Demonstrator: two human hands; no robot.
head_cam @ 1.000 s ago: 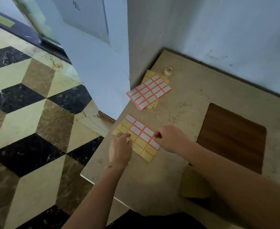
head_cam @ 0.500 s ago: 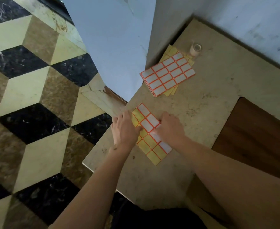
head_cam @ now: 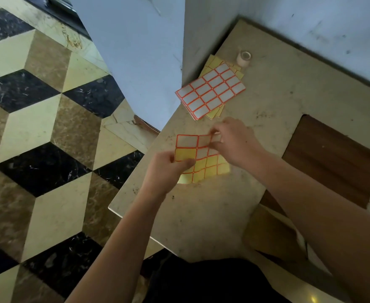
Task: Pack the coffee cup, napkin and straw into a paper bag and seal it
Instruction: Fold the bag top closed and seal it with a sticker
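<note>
A partly used sticker sheet [head_cam: 201,159], yellow backing with red-bordered white labels, is lifted off the stone table [head_cam: 203,215]. My left hand [head_cam: 168,169] pinches its lower left edge. My right hand [head_cam: 232,141] grips the sheet's upper right, thumb and finger closed on a label there. A brown paper bag [head_cam: 273,235] lies at the table's near edge, partly hidden under my right forearm. No coffee cup, napkin or straw shows.
A stack of full sticker sheets [head_cam: 212,90] lies near the wall corner, with a small tape roll [head_cam: 244,57] behind it. A dark wood inlay [head_cam: 332,158] sits in the table at right. The table's left edge drops to a patterned marble floor [head_cam: 37,149].
The sheet lay flat on the table under both hands; now it is raised and curled, held between them. My right hand has shifted up to the sheet's far corner.
</note>
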